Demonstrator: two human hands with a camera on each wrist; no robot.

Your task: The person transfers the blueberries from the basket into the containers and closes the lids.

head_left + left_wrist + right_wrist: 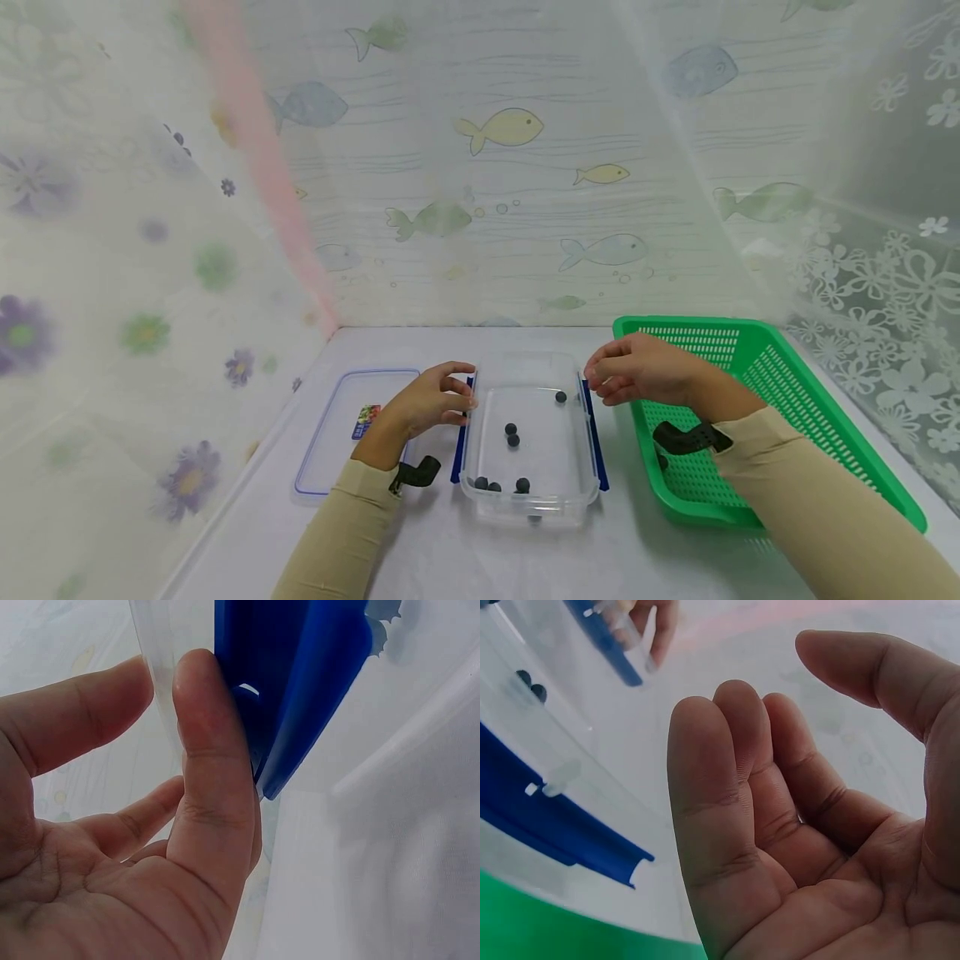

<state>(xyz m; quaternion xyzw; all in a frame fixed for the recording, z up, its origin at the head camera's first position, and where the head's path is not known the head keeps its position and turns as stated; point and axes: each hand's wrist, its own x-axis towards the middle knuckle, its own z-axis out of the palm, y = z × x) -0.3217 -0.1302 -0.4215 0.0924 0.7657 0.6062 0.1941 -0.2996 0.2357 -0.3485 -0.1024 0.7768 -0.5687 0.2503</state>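
Observation:
A clear plastic box [551,454] stands in the middle of the table, its blue side clips hanging down. Several dark round berries, like blueberries [522,485], lie scattered on its floor. My left hand [431,400] is at the box's left side, fingers loosely bent. In the left wrist view one finger lies against the blue clip [307,682], with the thumb apart from it. Beside the far right corner hovers my right hand [648,371], its palm bare in the right wrist view and its bent fingers apart from the right clip [562,832].
Left of the box lies a clear lid [322,454] with a blue edge and a small fruit label [366,422]. A green slotted basket [798,408] stands at the right, with a dark berry [662,461] inside near its left wall. Patterned curtains [450,275] surround the table.

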